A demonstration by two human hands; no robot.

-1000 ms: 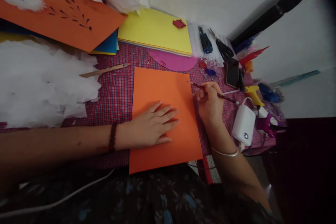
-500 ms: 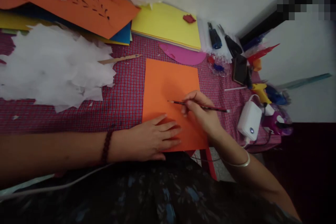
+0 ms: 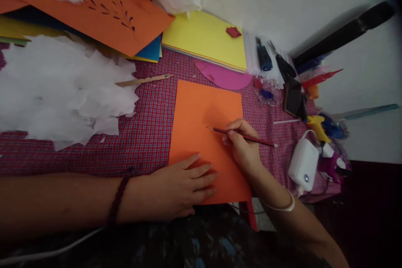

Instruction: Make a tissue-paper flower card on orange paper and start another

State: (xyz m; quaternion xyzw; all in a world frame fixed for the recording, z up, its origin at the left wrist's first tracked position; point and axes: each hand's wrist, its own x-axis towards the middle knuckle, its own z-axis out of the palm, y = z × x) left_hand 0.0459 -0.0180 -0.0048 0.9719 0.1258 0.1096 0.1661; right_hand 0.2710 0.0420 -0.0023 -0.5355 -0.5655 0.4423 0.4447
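Observation:
An orange sheet of paper [image 3: 204, 121] lies on the red checked tablecloth [image 3: 147, 134] in front of me. My left hand [image 3: 179, 186] rests flat on the sheet's near edge, fingers stretched out and together, holding nothing. My right hand [image 3: 241, 146] pinches a dark red pencil [image 3: 248, 137] whose tip touches the middle of the orange sheet.
White torn tissue paper [image 3: 63, 92] covers the left. A cut orange sheet [image 3: 94, 12], yellow sheets [image 3: 207, 37], a pink half disc [image 3: 222, 76] and a wooden stick [image 3: 144, 80] lie behind. Scissors [image 3: 284, 65], a phone [image 3: 293, 98], a white adapter [image 3: 303, 165] and a yellow glue gun [image 3: 317, 127] crowd the right.
My right hand moved the pencil from the sheet's right edge onto its middle. My left hand slid toward the sheet's near edge and stayed flat. The view shifted.

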